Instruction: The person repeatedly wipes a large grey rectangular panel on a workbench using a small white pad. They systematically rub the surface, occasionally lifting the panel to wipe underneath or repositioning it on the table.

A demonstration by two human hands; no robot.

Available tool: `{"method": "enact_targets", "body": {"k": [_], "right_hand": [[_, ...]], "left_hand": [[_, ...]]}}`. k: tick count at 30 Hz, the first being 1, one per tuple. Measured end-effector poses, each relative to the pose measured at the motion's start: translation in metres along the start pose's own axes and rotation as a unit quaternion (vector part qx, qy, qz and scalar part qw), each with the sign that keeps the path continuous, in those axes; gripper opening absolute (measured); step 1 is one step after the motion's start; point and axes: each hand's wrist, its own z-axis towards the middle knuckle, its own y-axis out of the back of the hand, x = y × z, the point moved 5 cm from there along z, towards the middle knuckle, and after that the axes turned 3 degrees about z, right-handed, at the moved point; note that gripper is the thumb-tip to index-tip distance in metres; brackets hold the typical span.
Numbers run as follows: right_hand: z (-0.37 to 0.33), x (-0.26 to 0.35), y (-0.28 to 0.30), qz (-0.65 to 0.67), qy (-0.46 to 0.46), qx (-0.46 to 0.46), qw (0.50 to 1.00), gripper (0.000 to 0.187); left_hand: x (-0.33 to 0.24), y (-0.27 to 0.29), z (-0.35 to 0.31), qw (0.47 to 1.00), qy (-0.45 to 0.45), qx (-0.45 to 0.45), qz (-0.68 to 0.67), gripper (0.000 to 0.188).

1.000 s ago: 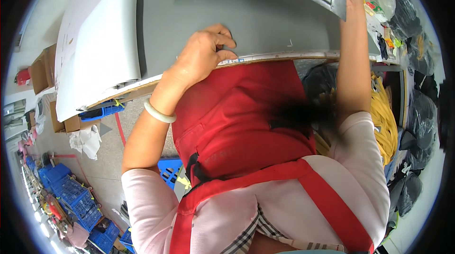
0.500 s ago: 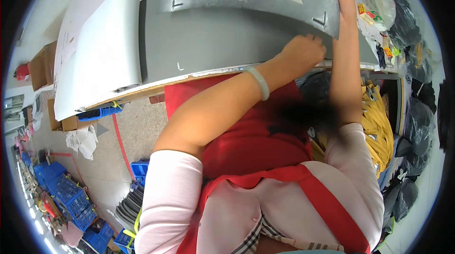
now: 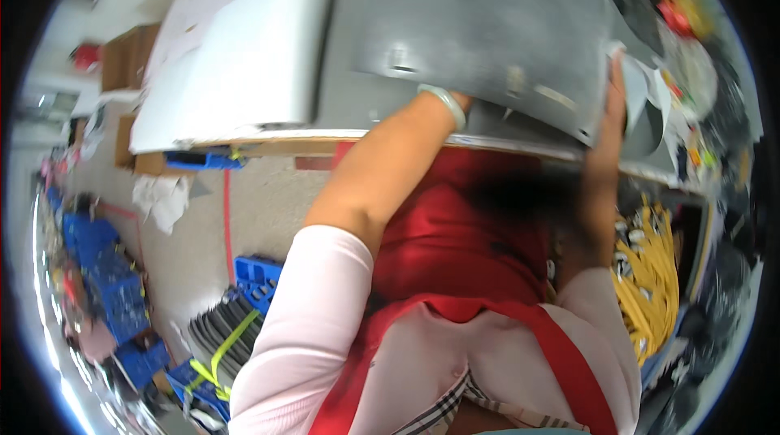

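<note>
A stiff dark grey sheet point(image 3: 496, 21) with cut-out marks and strips of tape near its near edge is tilted up over the table. My right hand point(image 3: 616, 92) grips its right edge, fingers closed on the rim. Under the sheet's near edge reaches my left hand point(image 3: 462, 100), with a pale bangle point(image 3: 445, 102) at the wrist; its fingers are hidden there. Beneath lies dark grey material point(image 3: 345, 65) spread on the table, some small pale marks on it. To the left, a white curled sheet or roll point(image 3: 260, 53) rests on that material.
The table's front edge point(image 3: 268, 145) runs just before my red apron. Yellow straps point(image 3: 650, 281) hang below at the right. Black plastic bags point(image 3: 723, 159) line the right side. At lower left are a bundle of dark strips point(image 3: 219, 337) and blue crates point(image 3: 114, 272).
The grey sheet has come down nearer the table's front edge, my right hand with it. My left hand has slid from the sheet's right corner leftward, under the sheet. The view has shifted left.
</note>
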Motion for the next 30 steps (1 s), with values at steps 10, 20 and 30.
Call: {"method": "enact_targets", "body": {"k": [10, 20, 30], "right_hand": [[-0.016, 0.012, -0.009, -0.013, 0.01, 0.033, 0.999, 0.054], [-0.006, -0.004, -0.018, -0.027, -0.023, 0.025, 0.999, 0.052], [0.017, 0.003, -0.016, -0.173, -0.052, -0.017, 0.983, 0.055]], "left_hand": [[-0.041, 0.456, -0.051, 0.887, -0.042, -0.442, 0.129, 0.025], [0.099, 0.622, -0.214, 0.799, 0.223, -0.529, 0.179, 0.018], [0.069, 0.563, -0.203, 0.745, 0.042, -0.493, 0.449, 0.064]]}}
